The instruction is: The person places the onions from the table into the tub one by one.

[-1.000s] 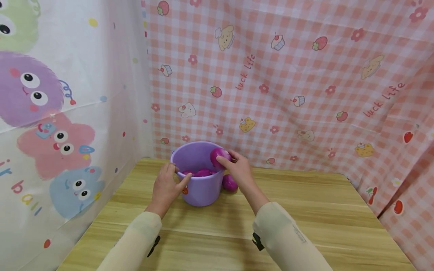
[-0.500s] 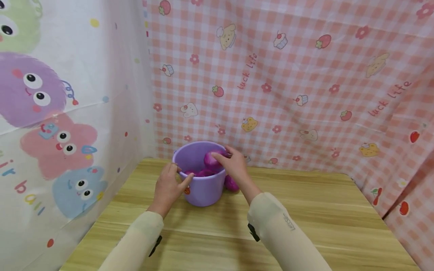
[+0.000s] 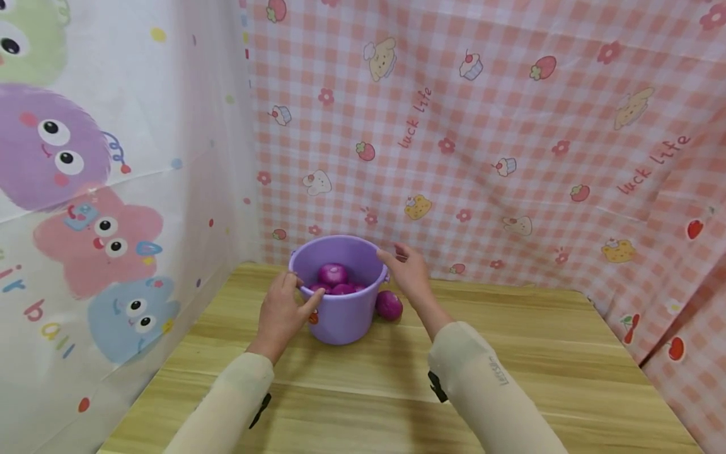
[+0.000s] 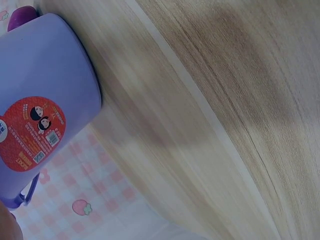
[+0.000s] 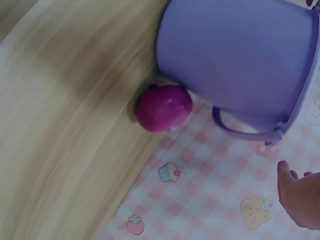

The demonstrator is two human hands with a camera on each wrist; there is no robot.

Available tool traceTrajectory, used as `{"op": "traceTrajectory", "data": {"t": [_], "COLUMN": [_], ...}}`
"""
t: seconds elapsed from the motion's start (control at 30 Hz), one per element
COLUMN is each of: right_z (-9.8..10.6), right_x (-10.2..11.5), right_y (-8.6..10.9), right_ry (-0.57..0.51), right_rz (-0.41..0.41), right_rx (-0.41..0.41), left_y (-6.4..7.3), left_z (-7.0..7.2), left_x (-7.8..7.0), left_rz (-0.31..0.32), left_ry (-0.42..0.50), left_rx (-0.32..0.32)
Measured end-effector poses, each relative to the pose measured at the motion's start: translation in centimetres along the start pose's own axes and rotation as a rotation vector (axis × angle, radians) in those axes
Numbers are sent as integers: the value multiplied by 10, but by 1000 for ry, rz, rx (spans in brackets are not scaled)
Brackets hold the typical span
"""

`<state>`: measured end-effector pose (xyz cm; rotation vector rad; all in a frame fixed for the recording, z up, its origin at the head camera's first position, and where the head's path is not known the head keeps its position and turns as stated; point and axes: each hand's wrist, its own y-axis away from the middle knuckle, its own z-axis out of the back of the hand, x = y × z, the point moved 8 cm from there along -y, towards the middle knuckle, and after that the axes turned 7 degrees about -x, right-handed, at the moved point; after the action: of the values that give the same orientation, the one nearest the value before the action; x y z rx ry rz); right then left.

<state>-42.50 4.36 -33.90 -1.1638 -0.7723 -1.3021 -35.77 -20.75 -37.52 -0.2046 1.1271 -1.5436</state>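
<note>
A purple bucket (image 3: 343, 323) stands upright on the table, several round magenta fruits inside. One fruit (image 3: 333, 274) lies on top of the others. My left hand (image 3: 280, 313) grips the bucket's near left rim, fingers and thumb hooked at its edge. Just off the right side of the rim is my right hand (image 3: 413, 275), holding nothing, its fingers loosely bent. Below that hand a loose magenta fruit (image 3: 389, 306) rests on the table beside the bucket; the right wrist view shows its smooth skin and dark nub. In the left wrist view only a fingertip edge shows.
The wood-grain table (image 3: 488, 372) ends at a pink checked cloth (image 3: 488, 208) behind. A white cloth (image 3: 187, 208) with cartoon figures hangs at the left. A purple handle (image 5: 245, 134) hangs down the bucket's side, and a red round sticker (image 4: 34, 132) is on its wall.
My right hand carried a fruit over the rim into the bucket, let it go, and moved back out to the right. My left hand has stayed at the rim.
</note>
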Motion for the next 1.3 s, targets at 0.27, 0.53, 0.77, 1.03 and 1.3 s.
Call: {"op": "traceTrajectory", "data": {"t": [0.27, 0.53, 0.77, 1.03, 1.3], "right_z": [20, 30, 30, 17, 3], "right_x": [-24, -59, -89, -121, -140], "right_y": [-9, -16, -17, -17, -19], "right_ry": [57, 52, 71, 133, 108], "right_rz": [-32, -85, -154, -236, -253], "right_rx": [-48, -48, -11, 60, 97], "left_y": [-1, 0, 0, 0, 0], "left_z": [0, 1, 1, 0, 0], "left_x": [0, 1, -1, 0, 0], "left_rz": [-13, -9, -28, -12, -20], "left_ry": [5, 5, 1, 8, 9], "left_rx": [-8, -7, -24, -4, -13]}}
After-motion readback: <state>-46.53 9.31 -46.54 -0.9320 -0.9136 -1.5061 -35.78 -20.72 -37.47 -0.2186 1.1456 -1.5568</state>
